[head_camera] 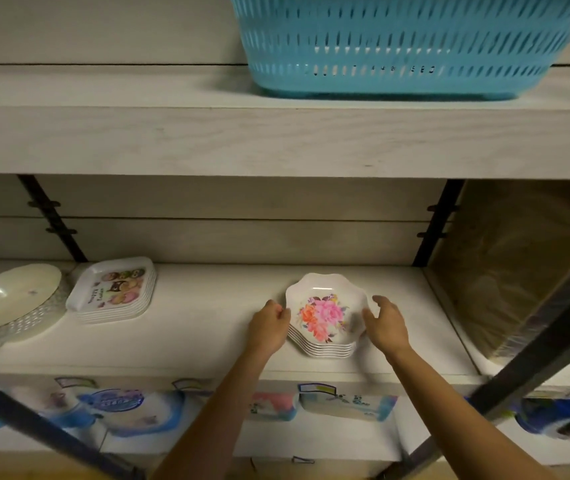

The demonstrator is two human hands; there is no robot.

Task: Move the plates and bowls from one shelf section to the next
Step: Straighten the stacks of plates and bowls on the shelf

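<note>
While the stack of scalloped white flower-printed bowls [325, 318] sits mid-shelf, the left hand [269, 327] curls against its rim and the right hand [385, 325], fingers spread, touches the opposite side; squeeze evenly low down before lifting.

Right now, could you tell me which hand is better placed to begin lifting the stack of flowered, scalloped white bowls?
The left hand: its fingers already touch the rim of the stack of flowered, scalloped white bowls. The right hand is open beside the opposite rim, seemingly just short of contact. The stack probably needs both.

left grip [269, 327] curled, right grip [385, 323] spread
</note>
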